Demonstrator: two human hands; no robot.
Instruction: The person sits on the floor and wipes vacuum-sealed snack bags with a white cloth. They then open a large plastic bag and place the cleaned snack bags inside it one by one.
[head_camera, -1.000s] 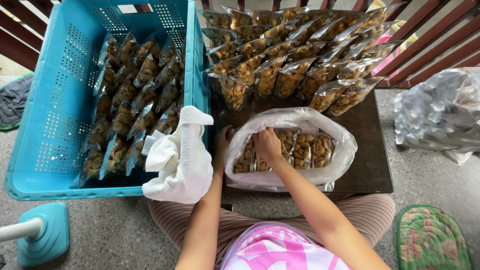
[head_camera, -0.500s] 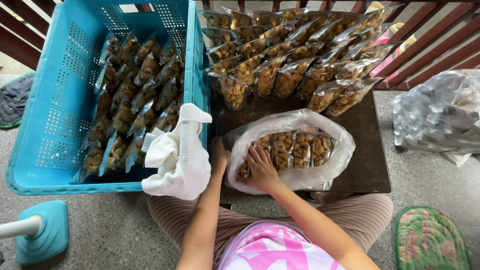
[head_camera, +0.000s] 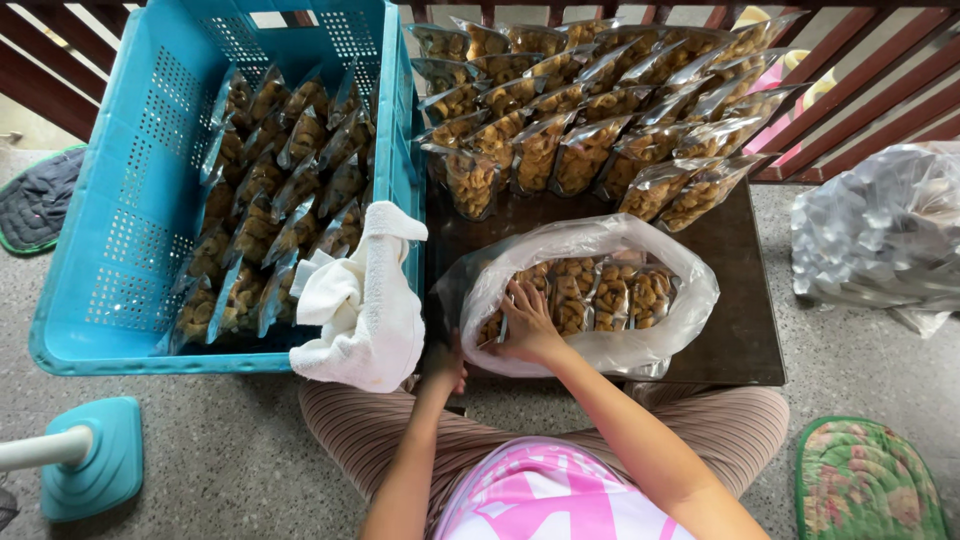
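On the dark table (head_camera: 735, 300), the right hand (head_camera: 527, 325) is now pressing flat, unclenched, on the snack packets (head_camera: 590, 295) inside the clear bag (head_camera: 640, 350), having slid lower, while the left hand (head_camera: 445, 362) is gripping the bag's near edge, steadying it beside the white cloth (head_camera: 365, 300).

Teal perforated plastic crate (head_camera: 150, 200), white cloth (head_camera: 365, 300) draped on its rim, dark brown wooden tabletop (head_camera: 735, 290) beside it, brown-and-tan striped trousers (head_camera: 500, 430).

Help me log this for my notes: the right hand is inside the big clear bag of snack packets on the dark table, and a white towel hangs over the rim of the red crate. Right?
Not quite: the crate is blue, not red, as the head view shows. The rest holds: the right hand is inside the big clear bag of snack packets on the dark table, and the white towel hangs over the crate's rim.
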